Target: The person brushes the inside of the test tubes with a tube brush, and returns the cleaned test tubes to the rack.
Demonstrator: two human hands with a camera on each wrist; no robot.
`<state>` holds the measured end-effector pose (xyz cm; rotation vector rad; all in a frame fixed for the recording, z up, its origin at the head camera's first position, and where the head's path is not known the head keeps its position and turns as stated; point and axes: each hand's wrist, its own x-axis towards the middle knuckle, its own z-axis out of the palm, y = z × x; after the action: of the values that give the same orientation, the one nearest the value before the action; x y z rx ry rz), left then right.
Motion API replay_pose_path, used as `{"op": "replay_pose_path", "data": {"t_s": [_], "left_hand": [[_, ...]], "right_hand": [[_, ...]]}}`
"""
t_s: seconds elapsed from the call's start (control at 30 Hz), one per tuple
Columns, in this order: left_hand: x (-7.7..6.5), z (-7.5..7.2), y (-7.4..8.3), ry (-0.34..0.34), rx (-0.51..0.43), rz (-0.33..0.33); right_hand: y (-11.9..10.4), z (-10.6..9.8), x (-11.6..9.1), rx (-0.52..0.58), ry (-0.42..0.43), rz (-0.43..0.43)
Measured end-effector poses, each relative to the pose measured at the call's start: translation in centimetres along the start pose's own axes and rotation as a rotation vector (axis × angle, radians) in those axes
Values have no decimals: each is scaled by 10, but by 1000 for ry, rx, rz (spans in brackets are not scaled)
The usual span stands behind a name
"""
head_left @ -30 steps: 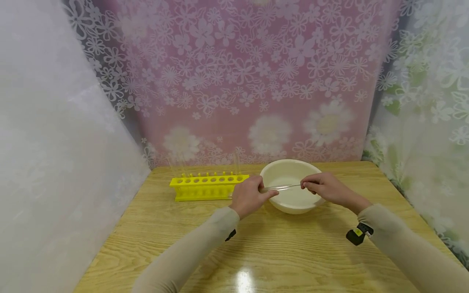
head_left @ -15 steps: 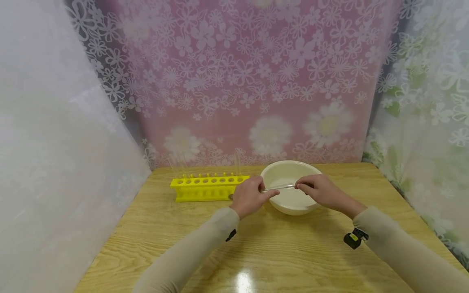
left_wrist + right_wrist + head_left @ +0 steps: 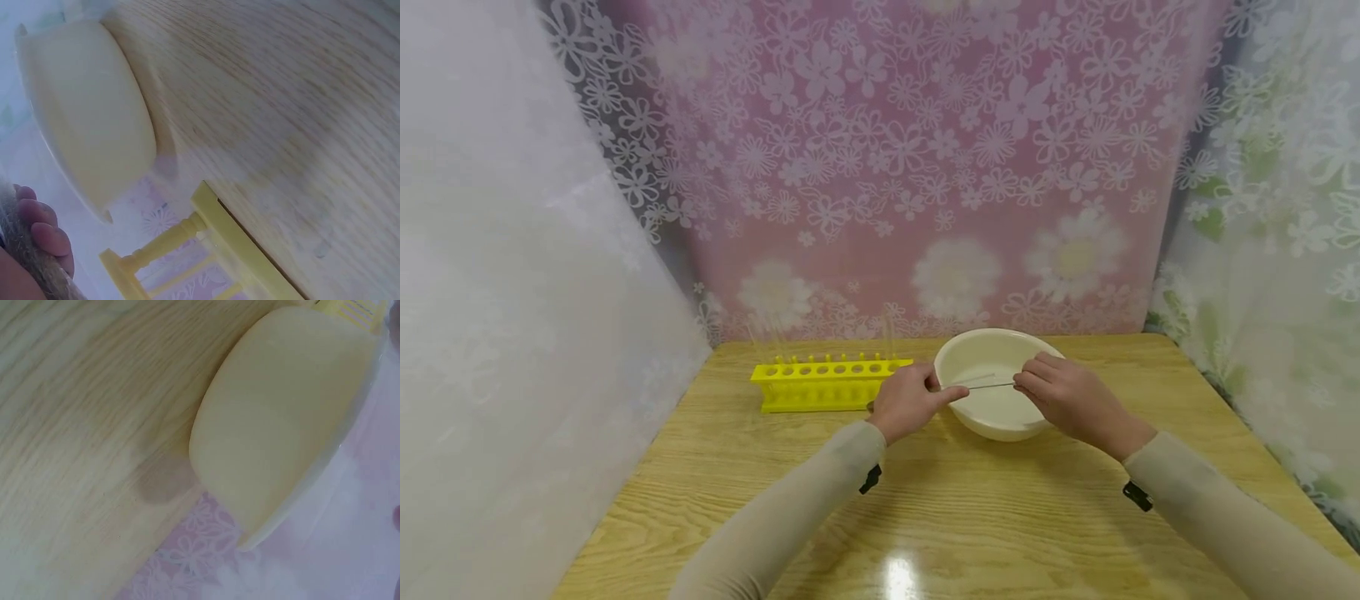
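Over the cream basin (image 3: 1000, 429), my left hand (image 3: 910, 402) grips a clear glass test tube (image 3: 979, 380), its mouth facing right. My right hand (image 3: 1071, 404) pinches the thin wire handle of a test tube brush (image 3: 997, 386) that runs toward the tube. In the left wrist view, the brush's grey bristles (image 3: 34, 250) show inside the glass, with my left fingers (image 3: 49, 234) curled round it. The right wrist view shows only bits of a hand at its right edge.
A yellow test tube rack (image 3: 831, 372) stands left of the basin, partly behind my left hand. Several clear tubes stand in its end holes. All this is on a wood-grain table (image 3: 925, 517), with a pink flowered curtain (image 3: 880, 167) behind and pale sheets on both sides.
My right hand first moved left toward the tube's mouth, then back right, and its wrist has turned. More of the wire now shows. My left hand has stayed nearly still.
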<state>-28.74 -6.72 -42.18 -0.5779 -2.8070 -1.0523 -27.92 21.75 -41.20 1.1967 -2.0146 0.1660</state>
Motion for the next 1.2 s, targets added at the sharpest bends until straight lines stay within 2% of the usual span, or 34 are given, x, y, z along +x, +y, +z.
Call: {"op": "replay_pose_path", "data": {"t_s": [0.1, 0.17, 0.23, 0.33, 0.43, 0.67, 0.73, 0.8, 0.87, 0.93, 1.03, 1.1, 1.2], "left_hand": [[0, 0, -1, 4, 29, 14], [-1, 0, -2, 9, 58, 38], [-1, 1, -2, 21, 94, 72], [-2, 2, -2, 50, 174, 147], [-3, 5, -1, 93, 262, 226], [-6, 8, 7, 158, 335, 309], [-5, 9, 7, 167, 341, 318], [-5, 11, 8, 165, 329, 313], [-5, 11, 8, 147, 292, 288], [-4, 12, 9, 126, 240, 244], [-2, 10, 9, 92, 160, 175], [-1, 9, 8, 69, 120, 138], [-1, 7, 9, 36, 69, 110]], "right_hand": [[-1, -2, 0, 45, -17, 14], [-2, -4, 0, 133, -55, 81], [-3, -8, -1, 294, -131, 204], [-4, -14, -1, 570, -259, 444], [-4, -19, -1, 799, -347, 635], [6, -22, -7, 1312, -461, 864], [7, -22, -8, 1384, -465, 913], [6, -22, -8, 1326, -444, 931], [3, -23, -8, 1142, -392, 872], [-1, -23, -7, 891, -320, 767], [-6, -21, -6, 506, -188, 548], [-8, -19, -5, 331, -106, 416], [-9, -18, -5, 154, -24, 256]]}}
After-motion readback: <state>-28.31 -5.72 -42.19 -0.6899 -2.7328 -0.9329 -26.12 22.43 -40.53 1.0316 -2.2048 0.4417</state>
